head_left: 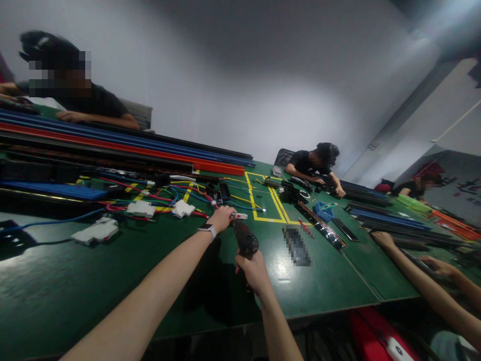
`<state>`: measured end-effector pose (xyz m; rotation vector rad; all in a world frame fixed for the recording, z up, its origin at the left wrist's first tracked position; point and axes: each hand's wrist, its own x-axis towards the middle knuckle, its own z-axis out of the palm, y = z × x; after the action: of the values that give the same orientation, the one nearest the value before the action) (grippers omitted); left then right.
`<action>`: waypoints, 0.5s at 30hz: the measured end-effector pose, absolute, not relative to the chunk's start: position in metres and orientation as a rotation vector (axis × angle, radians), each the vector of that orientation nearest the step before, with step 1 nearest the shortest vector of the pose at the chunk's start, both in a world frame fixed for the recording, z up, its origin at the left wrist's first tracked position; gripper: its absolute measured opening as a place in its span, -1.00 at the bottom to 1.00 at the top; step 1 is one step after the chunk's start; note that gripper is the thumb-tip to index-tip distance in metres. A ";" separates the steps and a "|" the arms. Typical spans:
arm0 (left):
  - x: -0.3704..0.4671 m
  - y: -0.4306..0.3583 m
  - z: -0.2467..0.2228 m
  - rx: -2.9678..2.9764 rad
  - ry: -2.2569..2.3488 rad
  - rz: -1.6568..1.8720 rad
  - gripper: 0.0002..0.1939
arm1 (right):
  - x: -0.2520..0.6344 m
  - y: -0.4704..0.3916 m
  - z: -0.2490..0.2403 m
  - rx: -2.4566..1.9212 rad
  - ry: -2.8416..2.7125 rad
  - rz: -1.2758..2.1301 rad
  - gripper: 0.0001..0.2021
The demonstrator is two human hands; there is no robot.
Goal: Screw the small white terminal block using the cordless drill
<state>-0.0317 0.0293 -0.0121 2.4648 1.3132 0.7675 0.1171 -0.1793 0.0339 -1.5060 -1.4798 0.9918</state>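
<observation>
My right hand (253, 268) is wrapped round the grip of a dark power drill (246, 239) low over the green table. The drill's front end points away from me, at a small white and red part (239, 216). My left hand (221, 218), with a watch on its wrist, is closed beside that part, at its left. What its fingers pinch is too small to make out. Left of my left hand lie white connector blocks (183, 209) with coloured wires (203, 189) running among them.
Long blue and red rails (218, 165) lie along the table's (150, 281) far left. A pixelated dark slab (296, 245), a blue bin (323, 211) and black rails are to the right. A person's arms (417, 276) reach in at the right; other people sit across.
</observation>
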 end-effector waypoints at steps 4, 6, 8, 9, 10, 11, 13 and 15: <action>-0.032 0.031 -0.013 2.487 1.303 0.762 -0.70 | 0.117 -0.180 0.036 -1.506 -1.481 1.004 -0.87; -0.032 0.031 -0.013 2.501 1.302 0.750 -0.69 | 0.116 -0.180 0.038 -1.508 -1.466 1.010 -0.88; -0.032 0.031 -0.013 2.510 1.306 0.743 -0.68 | 0.116 -0.181 0.039 -1.513 -1.450 1.014 -0.88; -0.032 0.031 -0.013 2.513 1.307 0.741 -0.68 | 0.116 -0.181 0.040 -1.515 -1.444 1.015 -0.87; -0.032 0.031 -0.012 2.514 1.308 0.739 -0.68 | 0.116 -0.181 0.040 -1.516 -1.441 1.016 -0.87; -0.032 0.031 -0.012 2.515 1.308 0.737 -0.68 | 0.116 -0.181 0.040 -1.515 -1.440 1.017 -0.87; -0.032 0.031 -0.012 2.514 1.305 0.735 -0.68 | 0.116 -0.181 0.040 -1.514 -1.445 1.020 -0.87; -0.032 0.031 -0.012 2.513 1.299 0.734 -0.69 | 0.117 -0.180 0.040 -1.511 -1.450 1.024 -0.86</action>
<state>-0.0324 0.0307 -0.0117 2.5129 1.2991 0.7336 0.1169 -0.1804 0.0403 -1.5112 -1.4498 1.0243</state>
